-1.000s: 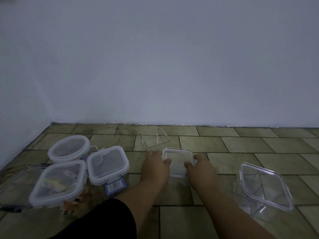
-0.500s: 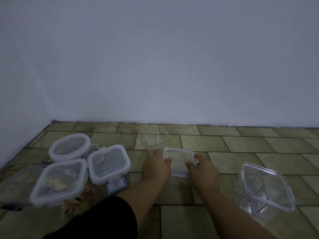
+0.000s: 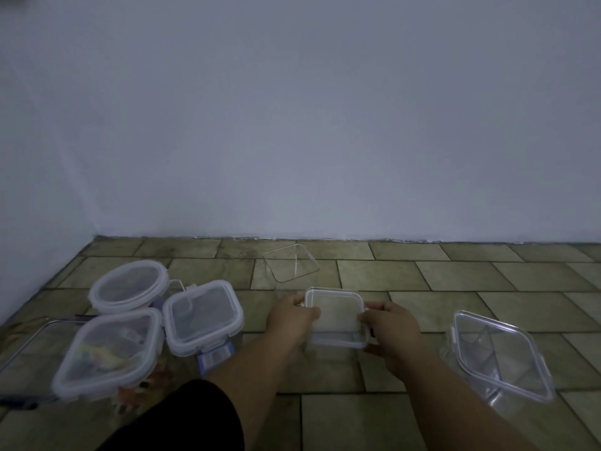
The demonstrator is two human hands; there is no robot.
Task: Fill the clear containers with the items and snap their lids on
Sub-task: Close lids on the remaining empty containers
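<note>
A small square clear container with its lid (image 3: 335, 315) sits on the tiled floor in the middle. My left hand (image 3: 289, 320) grips its left side and my right hand (image 3: 388, 330) grips its right side. An open, lidless clear container (image 3: 291, 263) stands just behind it near the wall. To the right, a larger clear container with a lid resting askew (image 3: 497, 356) stands alone. On the left are three lidded containers: a round one (image 3: 128, 284), a square one (image 3: 203, 315) and a front one with coloured items inside (image 3: 109, 351).
The floor is of brown-green tiles (image 3: 487, 278) and meets a pale wall (image 3: 292, 125) close behind the containers. A flat clear tray or lid with a dark edge (image 3: 26, 362) lies at the far left. Small orange items (image 3: 130, 395) lie under the front left container.
Both hands stay on the small lidded container; my fingers have shifted slightly along its sides. The view has moved a little. Nothing else has changed place.
</note>
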